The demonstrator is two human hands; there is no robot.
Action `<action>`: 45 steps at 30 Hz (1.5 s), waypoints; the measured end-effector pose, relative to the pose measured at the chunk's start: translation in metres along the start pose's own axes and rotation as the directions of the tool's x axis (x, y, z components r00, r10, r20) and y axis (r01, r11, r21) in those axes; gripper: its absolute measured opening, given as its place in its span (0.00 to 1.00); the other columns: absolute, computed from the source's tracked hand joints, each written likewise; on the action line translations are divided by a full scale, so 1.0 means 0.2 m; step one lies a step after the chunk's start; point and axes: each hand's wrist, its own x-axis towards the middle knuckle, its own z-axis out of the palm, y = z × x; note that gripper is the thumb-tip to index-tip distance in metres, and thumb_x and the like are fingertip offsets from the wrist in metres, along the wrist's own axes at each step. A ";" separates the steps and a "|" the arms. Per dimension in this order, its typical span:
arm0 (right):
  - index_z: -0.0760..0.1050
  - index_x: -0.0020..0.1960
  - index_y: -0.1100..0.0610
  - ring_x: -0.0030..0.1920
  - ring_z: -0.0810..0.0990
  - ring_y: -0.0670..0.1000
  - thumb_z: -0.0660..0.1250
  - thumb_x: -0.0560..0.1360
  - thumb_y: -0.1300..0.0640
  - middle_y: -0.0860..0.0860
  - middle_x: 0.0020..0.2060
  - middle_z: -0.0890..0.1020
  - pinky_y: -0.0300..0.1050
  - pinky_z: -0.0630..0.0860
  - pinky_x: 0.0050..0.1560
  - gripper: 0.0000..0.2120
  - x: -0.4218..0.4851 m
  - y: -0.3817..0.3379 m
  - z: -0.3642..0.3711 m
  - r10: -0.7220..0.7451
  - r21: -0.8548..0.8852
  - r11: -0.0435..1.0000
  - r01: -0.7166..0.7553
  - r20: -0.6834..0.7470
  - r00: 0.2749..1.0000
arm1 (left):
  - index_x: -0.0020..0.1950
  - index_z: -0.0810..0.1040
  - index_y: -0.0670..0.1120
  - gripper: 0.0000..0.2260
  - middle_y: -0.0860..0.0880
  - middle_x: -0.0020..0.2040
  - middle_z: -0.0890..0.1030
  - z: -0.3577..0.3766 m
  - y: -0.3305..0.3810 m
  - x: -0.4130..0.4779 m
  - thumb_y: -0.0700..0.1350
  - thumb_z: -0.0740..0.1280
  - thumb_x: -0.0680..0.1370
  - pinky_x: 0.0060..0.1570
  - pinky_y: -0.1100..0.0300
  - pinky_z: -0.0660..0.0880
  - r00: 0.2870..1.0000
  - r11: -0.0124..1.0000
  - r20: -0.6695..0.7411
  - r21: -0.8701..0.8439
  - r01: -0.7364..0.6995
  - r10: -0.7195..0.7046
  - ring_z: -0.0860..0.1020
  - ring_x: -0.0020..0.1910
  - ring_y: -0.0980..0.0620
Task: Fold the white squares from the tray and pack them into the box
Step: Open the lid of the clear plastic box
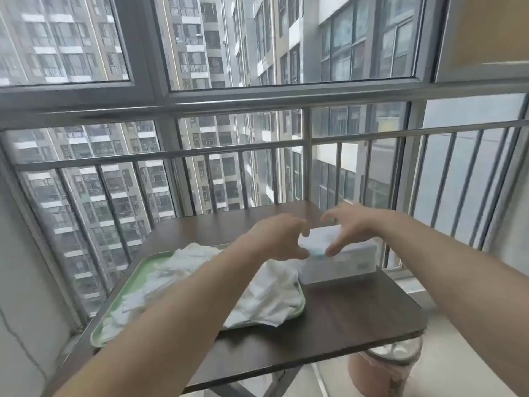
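Observation:
A green tray [134,275] on the left of the dark table holds a crumpled pile of white squares [267,296]. A clear plastic box [347,266] stands to the right of the tray, towards the table's far side. Just above the box's left end, both hands hold a flat folded white square [319,239]. My left hand [276,239] grips its left end with curled fingers. From the right, my right hand [350,224] reaches over it, thumb under its front edge. The picture is blurred, and the box's inside is hard to make out.
The dark wooden table [343,325] stands against a metal balcony railing [306,173] and windows. A brown bin [383,368] with a plastic liner sits on the floor under the table's right corner. A wall runs along the left.

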 end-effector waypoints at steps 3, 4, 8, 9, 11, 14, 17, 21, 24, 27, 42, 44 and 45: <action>0.53 0.79 0.39 0.75 0.59 0.56 0.75 0.49 0.27 0.44 0.75 0.59 0.61 0.62 0.73 0.63 0.01 0.10 0.04 0.051 -0.015 0.999 -0.050 0.067 0.996 | 0.67 0.75 0.53 0.23 0.52 0.60 0.76 0.07 0.05 0.07 0.55 0.72 0.74 0.53 0.54 0.75 1.000 1.000 -0.003 0.009 -0.025 0.025 0.75 0.59 0.49; 0.51 0.79 0.39 0.76 0.59 0.55 0.77 0.51 0.29 0.44 0.76 0.57 0.61 0.62 0.74 0.63 0.01 0.13 0.07 0.060 0.016 0.998 -0.062 0.091 0.994 | 0.67 0.75 0.54 0.23 0.52 0.58 0.75 0.10 0.07 0.09 0.55 0.73 0.73 0.53 0.53 0.75 0.999 0.999 -0.001 0.018 -0.033 0.033 0.75 0.59 0.49; 0.53 0.80 0.44 0.76 0.60 0.54 0.79 0.59 0.36 0.48 0.76 0.57 0.55 0.63 0.74 0.57 0.03 0.18 0.14 0.021 0.125 0.992 -0.029 0.065 0.998 | 0.65 0.75 0.54 0.23 0.52 0.58 0.75 0.16 0.12 0.16 0.55 0.73 0.72 0.52 0.50 0.77 0.994 0.992 -0.049 0.084 -0.098 0.102 0.75 0.58 0.48; 0.59 0.77 0.43 0.73 0.64 0.55 0.78 0.58 0.34 0.49 0.74 0.61 0.55 0.66 0.72 0.52 0.04 0.18 0.16 0.015 0.131 0.991 -0.018 0.023 1.000 | 0.65 0.75 0.54 0.22 0.51 0.59 0.76 0.18 0.14 0.17 0.55 0.72 0.72 0.51 0.49 0.77 0.991 0.987 -0.068 0.116 -0.110 0.119 0.75 0.58 0.47; 0.65 0.69 0.44 0.68 0.69 0.56 0.76 0.55 0.30 0.51 0.69 0.67 0.55 0.72 0.66 0.47 0.04 0.16 0.19 0.018 0.110 0.994 -0.014 -0.037 0.999 | 0.64 0.75 0.52 0.21 0.50 0.58 0.77 0.19 0.15 0.18 0.55 0.72 0.73 0.48 0.50 0.78 0.983 0.974 -0.113 0.192 -0.121 0.144 0.77 0.55 0.46; 0.59 0.76 0.48 0.71 0.67 0.57 0.77 0.56 0.32 0.53 0.71 0.65 0.55 0.71 0.67 0.55 0.04 0.18 0.24 0.056 0.121 0.992 -0.047 -0.074 0.996 | 0.63 0.74 0.49 0.20 0.48 0.56 0.77 0.20 0.18 0.19 0.55 0.70 0.75 0.40 0.52 0.74 0.974 0.932 -0.146 0.346 -0.112 0.171 0.80 0.51 0.43; 0.52 0.80 0.52 0.74 0.62 0.55 0.81 0.56 0.38 0.53 0.74 0.61 0.49 0.65 0.71 0.61 0.02 0.24 0.27 0.047 0.199 0.980 -0.022 -0.118 0.992 | 0.58 0.75 0.46 0.15 0.47 0.52 0.79 0.20 0.24 0.20 0.52 0.70 0.76 0.38 0.53 0.75 0.977 0.899 -0.140 0.430 -0.088 0.163 0.81 0.46 0.40; 0.52 0.79 0.55 0.69 0.67 0.54 0.84 0.57 0.47 0.52 0.71 0.66 0.43 0.68 0.63 0.60 -0.01 0.30 0.28 0.070 0.407 0.913 -0.025 -0.095 0.993 | 0.52 0.78 0.45 0.06 0.45 0.47 0.82 0.18 0.30 0.21 0.44 0.69 0.76 0.36 0.54 0.73 0.988 0.888 -0.071 0.451 -0.091 0.137 0.82 0.45 0.40; 0.53 0.78 0.58 0.61 0.74 0.52 0.84 0.60 0.55 0.50 0.63 0.74 0.42 0.72 0.57 0.56 -0.03 0.32 0.30 0.061 0.569 0.822 0.001 -0.090 0.994 | 0.52 0.79 0.43 0.07 0.44 0.47 0.82 0.16 0.32 0.21 0.42 0.66 0.76 0.36 0.55 0.67 0.987 0.863 -0.030 0.490 -0.121 0.155 0.82 0.45 0.40; 0.44 0.81 0.56 0.61 0.76 0.52 0.82 0.64 0.61 0.50 0.64 0.74 0.42 0.72 0.60 0.59 -0.05 0.34 0.33 0.064 0.665 0.747 0.008 -0.084 0.994 | 0.52 0.80 0.43 0.08 0.43 0.46 0.82 0.14 0.31 0.20 0.43 0.66 0.75 0.35 0.55 0.68 0.988 0.865 -0.017 0.485 -0.127 0.155 0.82 0.44 0.39; 0.53 0.69 0.49 0.68 0.68 0.55 0.84 0.59 0.46 0.52 0.71 0.63 0.47 0.70 0.64 0.51 -0.09 0.36 0.37 0.130 0.635 0.772 -0.036 -0.102 0.986 | 0.63 0.76 0.50 0.16 0.46 0.63 0.71 0.00 0.06 0.33 0.36 0.62 0.78 0.41 0.52 0.75 0.853 0.958 -0.484 0.089 0.272 -0.198 0.73 0.60 0.43; 0.50 0.76 0.48 0.73 0.64 0.55 0.84 0.56 0.44 0.53 0.75 0.61 0.50 0.66 0.71 0.60 -0.09 0.36 0.36 0.133 0.624 0.780 -0.046 -0.093 0.987 | 0.72 0.69 0.50 0.20 0.45 0.70 0.64 0.02 0.07 0.30 0.42 0.63 0.79 0.45 0.51 0.71 0.885 0.931 -0.316 0.013 0.365 -0.343 0.68 0.66 0.41; 0.47 0.79 0.48 0.75 0.62 0.55 0.84 0.55 0.42 0.52 0.76 0.59 0.51 0.63 0.74 0.64 -0.09 0.35 0.36 0.134 0.604 0.795 -0.059 -0.079 0.988 | 0.74 0.65 0.49 0.23 0.44 0.72 0.61 0.04 0.08 0.29 0.44 0.63 0.79 0.48 0.50 0.72 0.887 0.921 -0.265 -0.004 0.390 -0.377 0.66 0.67 0.40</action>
